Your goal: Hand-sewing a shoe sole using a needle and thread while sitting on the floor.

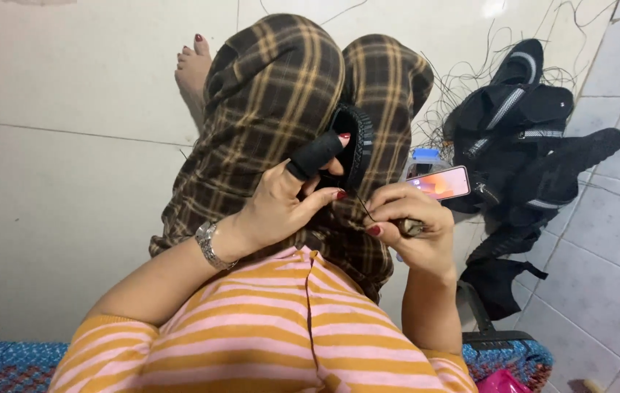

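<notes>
Hand-stitching a black shoe upper held on the knees.

I see my right hand (408, 218) nearest me, fingers curled tight around a small dark tool (410, 227), with a thin black thread (363, 207) running from it toward the left hand (281, 207). The left hand pinches the black shoe upper (353, 149) against the plaid trousers (273, 94), a black sleeve covering one finger (315, 155). Risk, as I judge it: the thread may snag or slacken where the hands crowd together, and the upper could slip off the knee, since only fingertips hold it. The upper looks curved, dark, with a ribbed edge. Beyond lie a phone (441, 182) and a pile of black uppers (521, 124) on the tiled floor (70, 182).
</notes>
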